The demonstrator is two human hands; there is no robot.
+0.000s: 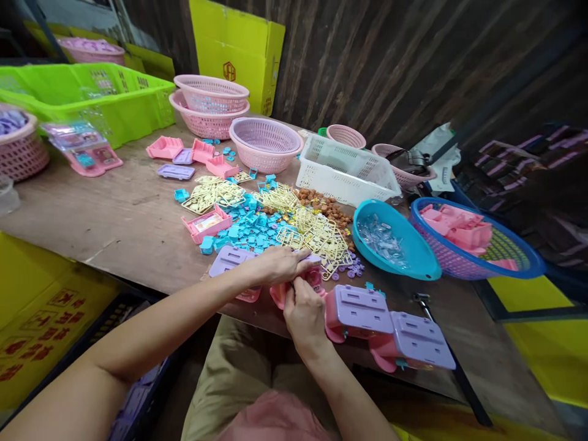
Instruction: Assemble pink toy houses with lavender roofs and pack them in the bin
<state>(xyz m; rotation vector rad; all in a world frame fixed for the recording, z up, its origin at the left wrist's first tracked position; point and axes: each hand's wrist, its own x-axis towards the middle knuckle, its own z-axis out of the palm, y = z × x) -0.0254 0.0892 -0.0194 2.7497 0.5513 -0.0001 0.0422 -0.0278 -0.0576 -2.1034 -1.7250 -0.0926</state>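
Observation:
My left hand (281,264) lies over a small pink and lilac toy piece (314,275) at the table's near edge, fingers closed on its top. My right hand (304,313) grips the same piece from below. A lilac panel (228,259) lies just left of my hands. To the right sit two pink toy bodies with lilac lids (359,310) (421,340). Beyond my hands spreads a pile of small blue parts (248,228) and cream plastic sprues (321,237).
A teal bowl (419,260) of clear bits and a blue basket (533,264) of pink parts stand to the right. A white basket (345,182), pink baskets (265,160) and a green crate (138,113) line the back. Yellow cartons (32,294) lie below on the left.

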